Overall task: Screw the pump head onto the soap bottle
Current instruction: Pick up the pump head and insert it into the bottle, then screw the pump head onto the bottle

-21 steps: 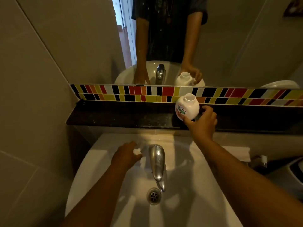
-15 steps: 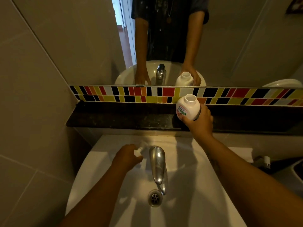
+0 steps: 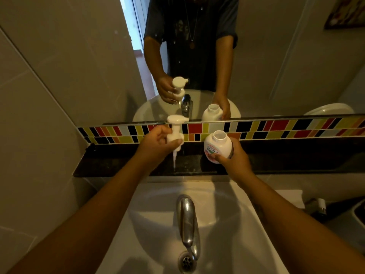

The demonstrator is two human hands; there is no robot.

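Now at alignment, nothing threaded yet. Left hand (image 3: 156, 144) wrapped around the pump head (image 3: 175, 128) at its collar, dip tube hanging free below. Right hand (image 3: 235, 159) grasps the soap bottle (image 3: 217, 146), open neck up and tilted slightly, above the dark ledge (image 3: 118, 165). Pump sits left of the bottle, apart. Next: bring tube over the neck, lower in, twist.

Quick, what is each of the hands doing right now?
Left hand: closed around the pump head, held up above the ledge.
Right hand: closed around the soap bottle, whose neck is open.
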